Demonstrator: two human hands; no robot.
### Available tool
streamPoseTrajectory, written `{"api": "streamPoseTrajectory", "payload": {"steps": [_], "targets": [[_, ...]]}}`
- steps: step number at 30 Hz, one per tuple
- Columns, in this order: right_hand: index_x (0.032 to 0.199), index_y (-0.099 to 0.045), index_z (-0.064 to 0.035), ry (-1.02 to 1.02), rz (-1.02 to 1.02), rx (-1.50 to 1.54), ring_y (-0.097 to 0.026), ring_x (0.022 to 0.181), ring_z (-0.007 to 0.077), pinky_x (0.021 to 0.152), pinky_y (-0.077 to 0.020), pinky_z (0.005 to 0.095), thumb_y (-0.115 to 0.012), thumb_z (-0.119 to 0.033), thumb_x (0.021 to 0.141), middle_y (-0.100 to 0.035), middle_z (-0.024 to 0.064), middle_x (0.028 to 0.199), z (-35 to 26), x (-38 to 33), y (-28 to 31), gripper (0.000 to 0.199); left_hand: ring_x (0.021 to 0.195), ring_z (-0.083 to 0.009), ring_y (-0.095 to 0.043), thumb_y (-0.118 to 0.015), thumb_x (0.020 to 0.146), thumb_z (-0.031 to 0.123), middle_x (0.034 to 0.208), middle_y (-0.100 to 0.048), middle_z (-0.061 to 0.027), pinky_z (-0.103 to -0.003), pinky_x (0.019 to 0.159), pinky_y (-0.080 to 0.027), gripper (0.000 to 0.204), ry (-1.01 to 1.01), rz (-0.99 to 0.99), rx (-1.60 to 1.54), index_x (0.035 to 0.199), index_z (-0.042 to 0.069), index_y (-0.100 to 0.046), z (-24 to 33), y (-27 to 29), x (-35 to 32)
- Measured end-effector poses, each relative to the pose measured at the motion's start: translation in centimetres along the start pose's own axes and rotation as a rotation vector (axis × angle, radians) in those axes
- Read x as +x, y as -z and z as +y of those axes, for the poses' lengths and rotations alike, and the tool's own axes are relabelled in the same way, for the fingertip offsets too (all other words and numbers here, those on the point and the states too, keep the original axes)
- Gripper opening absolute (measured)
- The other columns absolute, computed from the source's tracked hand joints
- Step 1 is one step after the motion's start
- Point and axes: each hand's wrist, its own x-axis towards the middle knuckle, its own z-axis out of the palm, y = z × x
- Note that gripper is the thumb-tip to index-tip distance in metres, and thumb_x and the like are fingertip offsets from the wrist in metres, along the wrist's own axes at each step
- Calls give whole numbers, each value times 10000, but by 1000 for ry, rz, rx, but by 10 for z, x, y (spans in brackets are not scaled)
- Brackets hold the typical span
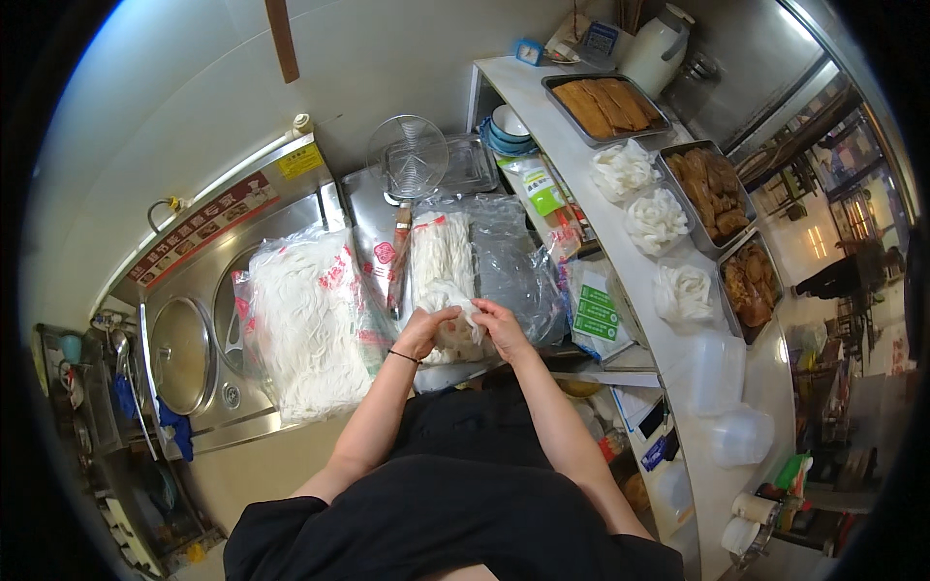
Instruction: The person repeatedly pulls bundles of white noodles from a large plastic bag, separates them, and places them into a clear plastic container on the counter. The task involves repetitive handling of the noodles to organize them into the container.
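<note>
My left hand [423, 330] and my right hand [501, 326] both grip a clump of white noodles [455, 312] at the near end of a long noodle bundle [441, 254] lying on a clear plastic bag [513, 261]. The hands are close together, fingers pinched into the noodles. A dark band circles my left wrist. A bigger bag of white noodles [305, 324] lies just to the left on the steel counter [363, 198].
A steel cooker with a round lid [181, 355] stands at the left. A mesh strainer [408, 155] sits behind. On the white shelf [620, 257] to the right are noodle portions [656, 221], trays of fried food [607, 105], and clear containers [741, 436].
</note>
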Motion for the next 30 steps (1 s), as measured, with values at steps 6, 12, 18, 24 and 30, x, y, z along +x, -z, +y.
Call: {"api": "streamPoseTrajectory", "payload": {"steps": [6,12,18,24,30], "targets": [[1088,-500,-1,36,-17,-174,-512,765,75,668,-398,198,-530,-57,781,-559,24,851,-7,-1,5,313,589,-130,-515,-650,691,75,673,-564,-39,-248,527,-403,126,15,60,116,780,14,-586,1,-3,2],[1058,-517,-3,68,61,-261,-520,744,83,656,-405,209,-518,-89,797,-586,41,864,14,5,16,275,612,-157,-533,-623,675,-2,709,-559,-48,-277,574,-431,217,-52,90,27,880,3,-551,-19,1,18],[866,-597,-31,17,108,-599,-508,695,88,636,-411,228,-513,-154,790,-581,14,763,25,9,21,167,679,-185,-559,-589,680,-25,799,-563,-84,-295,562,-453,266,-22,94,58,936,-43,-520,-20,0,15],[850,-576,-51,83,18,-319,-477,714,80,639,-396,215,-533,-147,771,-545,-8,767,26,16,17,132,527,-176,-523,-598,653,-17,670,-542,-87,-298,437,-409,175,70,142,127,807,-65,-531,-31,17,32],[834,-563,-16,-101,52,-563,-508,602,101,540,-409,229,-638,-185,697,-557,28,693,41,24,18,230,535,-199,-525,-581,643,-47,680,-537,-85,-302,462,-419,160,25,179,57,796,-47,-533,-25,1,18]]}}
